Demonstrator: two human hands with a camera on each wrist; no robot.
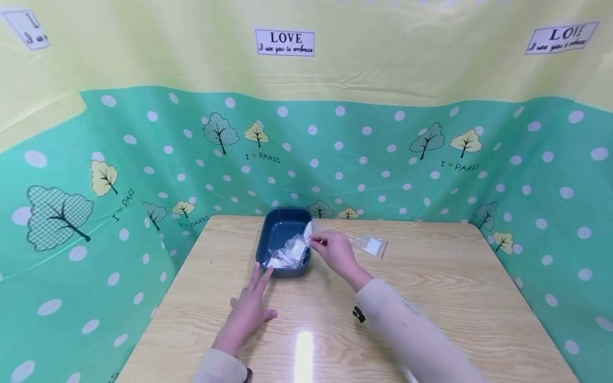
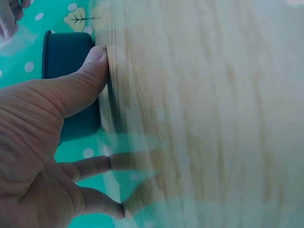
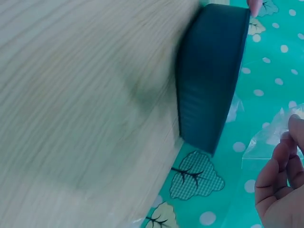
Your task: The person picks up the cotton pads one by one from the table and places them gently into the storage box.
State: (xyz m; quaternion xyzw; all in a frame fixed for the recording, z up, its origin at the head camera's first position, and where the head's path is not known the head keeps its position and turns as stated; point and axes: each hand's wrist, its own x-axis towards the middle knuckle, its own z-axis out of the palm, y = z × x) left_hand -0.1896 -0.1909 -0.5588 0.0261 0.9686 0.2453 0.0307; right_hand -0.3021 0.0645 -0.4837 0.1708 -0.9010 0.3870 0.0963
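Note:
A dark blue rectangular bin (image 1: 286, 273) stands near the back of the wooden table, with crumpled clear plastic bags (image 1: 293, 250) bearing white labels inside it. Over the bin's right rim, my right hand (image 1: 337, 252) pinches a clear plastic bag (image 3: 266, 142) between thumb and fingers. My left hand (image 1: 249, 306) lies at the bin's near left corner, fingers spread, fingertips right at the rim. In the left wrist view the left thumb (image 2: 85, 80) overlaps the bin's side (image 2: 71, 52). What the bag contains is hard to make out.
Another clear bag with a white label (image 1: 373, 246) lies on the table (image 1: 431, 298) to the right of the bin. A green and yellow curtain (image 1: 335, 143) with printed trees and dots encloses the table's back and sides.

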